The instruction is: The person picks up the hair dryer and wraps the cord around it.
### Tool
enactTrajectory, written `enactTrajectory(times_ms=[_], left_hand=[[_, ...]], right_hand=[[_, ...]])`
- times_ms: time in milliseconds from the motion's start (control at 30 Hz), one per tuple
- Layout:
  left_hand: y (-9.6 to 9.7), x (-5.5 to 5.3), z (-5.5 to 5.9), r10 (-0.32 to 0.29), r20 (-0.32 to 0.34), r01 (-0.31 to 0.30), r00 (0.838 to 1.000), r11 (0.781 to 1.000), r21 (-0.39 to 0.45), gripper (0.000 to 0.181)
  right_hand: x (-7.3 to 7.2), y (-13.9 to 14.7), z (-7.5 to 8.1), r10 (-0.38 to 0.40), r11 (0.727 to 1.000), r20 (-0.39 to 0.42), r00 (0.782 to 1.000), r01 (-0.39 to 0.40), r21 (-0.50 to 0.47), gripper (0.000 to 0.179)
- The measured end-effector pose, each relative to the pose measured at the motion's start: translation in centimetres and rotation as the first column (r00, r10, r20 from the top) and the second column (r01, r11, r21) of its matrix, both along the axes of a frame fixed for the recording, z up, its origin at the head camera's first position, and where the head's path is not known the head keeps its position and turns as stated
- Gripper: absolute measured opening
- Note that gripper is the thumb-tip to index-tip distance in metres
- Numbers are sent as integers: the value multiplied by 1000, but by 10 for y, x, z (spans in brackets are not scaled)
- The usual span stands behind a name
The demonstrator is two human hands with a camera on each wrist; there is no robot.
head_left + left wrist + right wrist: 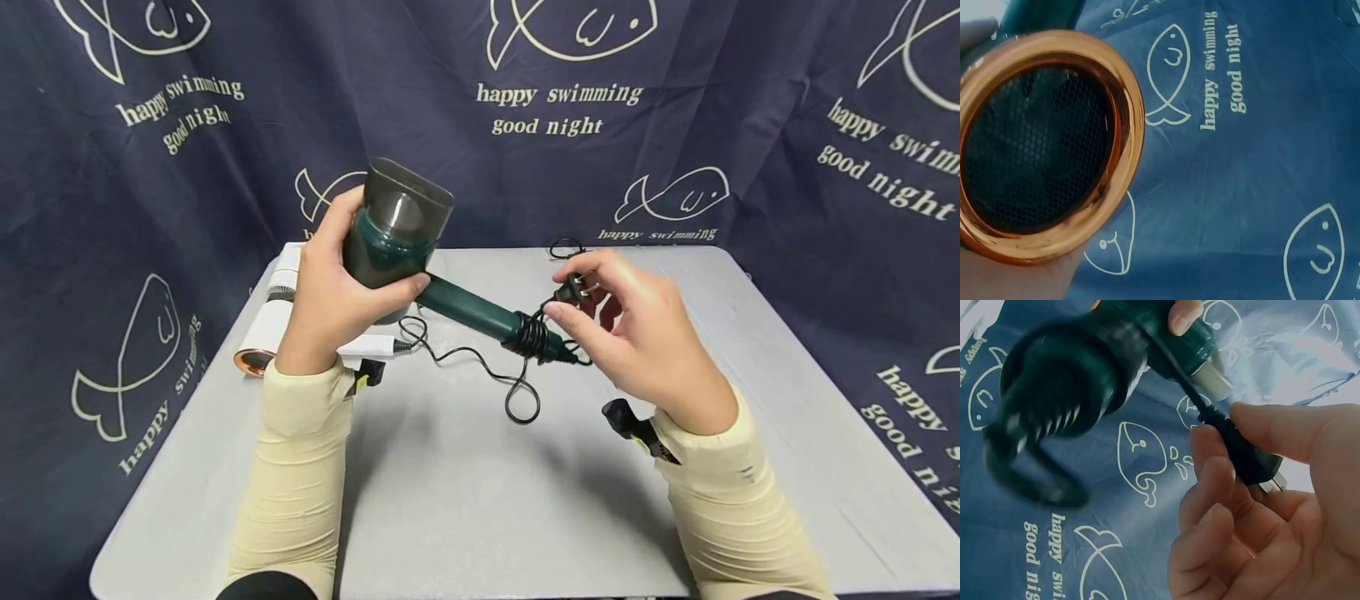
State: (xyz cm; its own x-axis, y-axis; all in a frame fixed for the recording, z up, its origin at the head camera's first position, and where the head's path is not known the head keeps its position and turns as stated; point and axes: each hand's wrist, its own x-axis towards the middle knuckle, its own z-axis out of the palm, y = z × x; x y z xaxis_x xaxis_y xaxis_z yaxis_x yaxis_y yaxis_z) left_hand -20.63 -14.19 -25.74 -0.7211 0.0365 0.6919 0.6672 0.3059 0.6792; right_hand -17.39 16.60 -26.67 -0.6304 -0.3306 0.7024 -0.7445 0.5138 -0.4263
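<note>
My left hand (324,292) grips the body of a dark green hair dryer (382,257) above the table, thumb across its front. A smoky translucent nozzle (408,204) tops it, tilted upward. The handle (472,308) slants down to the right, with its black cord (528,335) wound in several turns near the end. Between thumb and fingertips, my right hand (648,333) pinches the black plug (1249,453), whose metal prongs point away from the handle. Close up in the left wrist view is the dryer's copper-rimmed mesh intake (1130,112).
A white hair dryer (273,325) with a copper rim lies at the table's left, partly behind my left arm. Its thin black cord (483,367) loops across the grey table (480,500). A dark blue curtain (420,83) with fish prints hangs around the table.
</note>
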Motion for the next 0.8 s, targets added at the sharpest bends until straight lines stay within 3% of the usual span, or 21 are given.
enactTrajectory(times_ms=[167, 500, 633, 800], left_hand=[[-2, 2, 2, -120, -38, 121, 992, 992, 39, 83], [-4, 4, 2, -223, -163, 244, 961, 962, 120, 86], [-4, 0, 1, -258, -214, 299, 942, 935, 189, 83], [-6, -9, -7, -276, -251, 338, 928, 906, 253, 78]], right_hand=[[-3, 1, -1, 20, 999, 55, 998, -19, -29, 31], [-14, 4, -5, 106, 991, 216, 971, -85, -105, 28], [-17, 3, -7, 186, 979, 312, 932, -149, -138, 22], [-19, 0, -10, 305, 952, 436, 847, -252, -177, 16]])
